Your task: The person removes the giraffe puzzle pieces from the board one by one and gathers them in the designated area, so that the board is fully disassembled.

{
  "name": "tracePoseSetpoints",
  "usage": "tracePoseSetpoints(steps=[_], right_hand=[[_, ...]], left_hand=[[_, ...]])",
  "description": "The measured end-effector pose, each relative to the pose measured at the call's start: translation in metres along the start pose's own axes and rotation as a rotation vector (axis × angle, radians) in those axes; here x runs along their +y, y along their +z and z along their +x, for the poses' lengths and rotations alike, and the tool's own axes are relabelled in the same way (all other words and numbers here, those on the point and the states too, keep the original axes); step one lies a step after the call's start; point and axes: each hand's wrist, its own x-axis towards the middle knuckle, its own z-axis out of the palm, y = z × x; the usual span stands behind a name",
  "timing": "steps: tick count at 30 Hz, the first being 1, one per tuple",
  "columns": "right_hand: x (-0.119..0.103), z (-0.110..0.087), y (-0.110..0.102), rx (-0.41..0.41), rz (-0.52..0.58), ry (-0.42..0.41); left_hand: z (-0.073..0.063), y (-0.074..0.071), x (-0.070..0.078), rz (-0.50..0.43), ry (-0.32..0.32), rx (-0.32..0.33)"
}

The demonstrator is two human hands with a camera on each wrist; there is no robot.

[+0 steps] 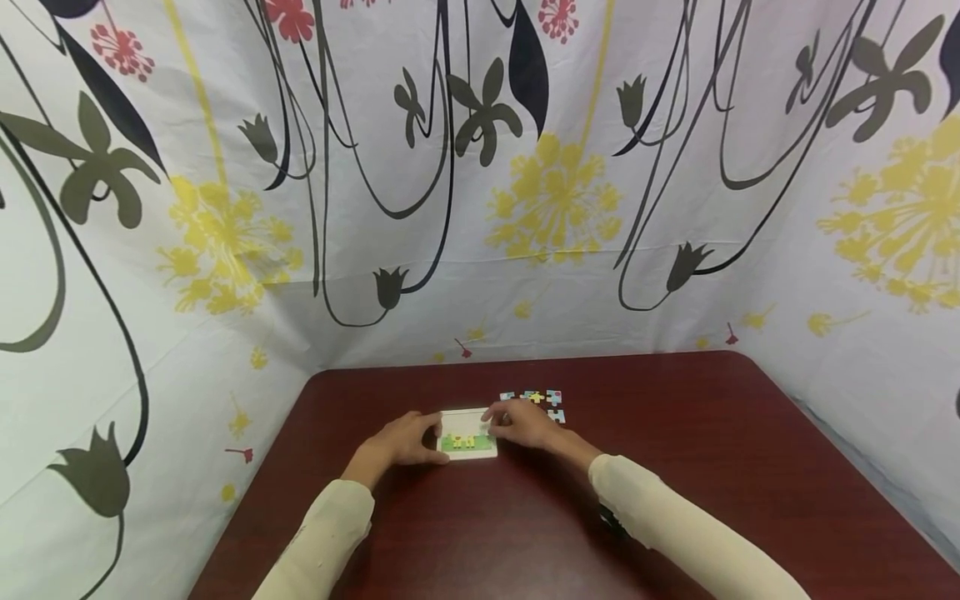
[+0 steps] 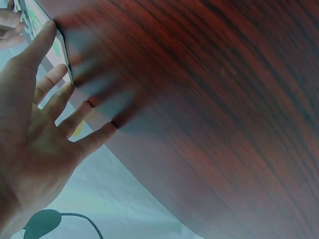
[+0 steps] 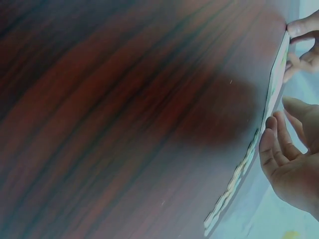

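Observation:
A small cream puzzle board (image 1: pixel 456 421) lies on the table, with green and yellow pieces (image 1: pixel 463 442) along its near side. At its left edge is my left hand (image 1: pixel 405 438), thumb at the near corner and fingers toward the far one. In the left wrist view those fingers (image 2: pixel 79 119) are spread and fairly straight. My right hand (image 1: pixel 525 423) is over the board's right side, fingers bent toward the thumb. A pale puzzle piece (image 1: pixel 486 426) shows at its fingertips, mostly covered by them; the right wrist view hides it behind the curled fingers (image 3: pixel 271 144).
Loose jigsaw pieces (image 1: pixel 554 397) in blue, white and yellow lie just beyond and right of the right hand. The dark red wood-grain table (image 1: pixel 660 433) extends around the board. A floral-printed cloth (image 1: pixel 480 317) hangs behind and along both sides.

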Motion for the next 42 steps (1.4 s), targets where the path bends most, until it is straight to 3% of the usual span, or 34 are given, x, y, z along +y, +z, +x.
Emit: tracePoseSetpoints(steps=[14,25,42], right_hand=[[-0.021,0.016,0.023,-0.047,0.041,0.013],[-0.025,0.023,0.031,-0.055,-0.021,-0.032],[-0.030,0.032,0.036,-0.151,-0.015,-0.063]], left_hand=[[0.003,0.001,0.003,-0.012,0.006,-0.015],[0.004,0.000,0.004,-0.012,0.030,-0.015],[0.001,0.000,0.001,-0.017,-0.005,-0.013]])
